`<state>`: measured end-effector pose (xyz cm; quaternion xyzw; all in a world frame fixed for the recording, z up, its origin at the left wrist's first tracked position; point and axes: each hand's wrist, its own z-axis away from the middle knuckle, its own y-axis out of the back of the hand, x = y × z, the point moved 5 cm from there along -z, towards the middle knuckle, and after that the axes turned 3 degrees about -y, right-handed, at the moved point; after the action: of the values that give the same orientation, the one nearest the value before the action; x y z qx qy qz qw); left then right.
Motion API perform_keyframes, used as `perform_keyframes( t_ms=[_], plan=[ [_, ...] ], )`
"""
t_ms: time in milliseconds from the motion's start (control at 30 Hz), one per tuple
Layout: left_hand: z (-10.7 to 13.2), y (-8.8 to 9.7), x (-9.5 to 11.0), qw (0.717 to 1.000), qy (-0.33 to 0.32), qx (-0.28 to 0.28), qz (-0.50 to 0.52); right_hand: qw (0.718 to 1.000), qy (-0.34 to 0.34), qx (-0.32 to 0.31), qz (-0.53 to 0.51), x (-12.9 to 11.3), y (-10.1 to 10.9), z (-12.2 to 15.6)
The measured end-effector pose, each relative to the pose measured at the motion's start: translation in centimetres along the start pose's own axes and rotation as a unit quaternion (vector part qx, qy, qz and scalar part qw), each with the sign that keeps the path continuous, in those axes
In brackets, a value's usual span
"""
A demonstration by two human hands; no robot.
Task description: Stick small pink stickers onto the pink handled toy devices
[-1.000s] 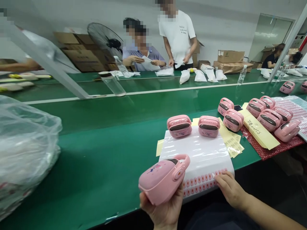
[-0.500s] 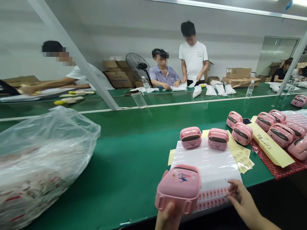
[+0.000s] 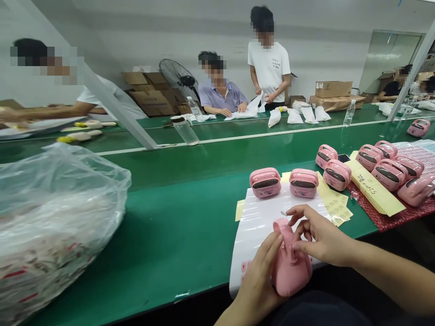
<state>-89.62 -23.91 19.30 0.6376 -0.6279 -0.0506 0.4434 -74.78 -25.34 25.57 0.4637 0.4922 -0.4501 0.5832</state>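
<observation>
My left hand [image 3: 260, 271] is wrapped round the side of a pink plastic handled case [image 3: 290, 274], which is turned so its handle end faces up. At the handle, my right hand [image 3: 311, 237] has its fingers bent and touching the case. A thin, pale-tipped tool [image 3: 283, 213] sticks out past the right index finger; its kind is too small to tell. Beneath is a glossy white sticker sheet [image 3: 253, 213] with small red-and-pink stickers [image 3: 244, 266], mostly covered by my hands. Two similar pink cases with dark windows, a left one [image 3: 265, 183] and a right one [image 3: 304, 183], stand at its far edge.
A large clear plastic bag [image 3: 64, 181] of packed items sits at left. More pink cases [image 3: 389, 174] stand at right on red bubble wrap [image 3: 377, 222], beside a yellow card stack [image 3: 377, 185]. A slanted white post [image 3: 112, 102] rises ahead. Co-workers handle white bags across the green table [image 3: 170, 240].
The case has been turned from its printed face to its handle end and moved right. My right hand has come left from over the sheet to the handle. The view has shifted slightly.
</observation>
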Motion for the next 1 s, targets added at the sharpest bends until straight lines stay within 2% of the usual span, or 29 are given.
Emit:
perform_keyframes(
  t_ms=[267, 667, 900, 1000],
  plan=[
    [0.1, 0.1, 0.1, 1.0, -0.017, -0.015, -0.016, 0.995, 0.03, -0.012, 0.097, -0.5, -0.5, 0.1],
    [0.0, 0.2, 0.0, 1.0, 0.001, -0.017, -0.007, 0.985, 0.085, 0.012, 0.149, -0.6, -0.8, 0.3],
    [0.1, 0.3, -0.4, 1.0, 0.012, -0.012, -0.001, 0.957, 0.181, 0.044, 0.222, 0.1, -1.3, 0.9],
    [0.1, -0.1, -0.4, 1.0, 0.016, -0.015, 0.016, 0.936, 0.229, 0.087, 0.253, 0.7, -1.8, 1.3]
  ],
)
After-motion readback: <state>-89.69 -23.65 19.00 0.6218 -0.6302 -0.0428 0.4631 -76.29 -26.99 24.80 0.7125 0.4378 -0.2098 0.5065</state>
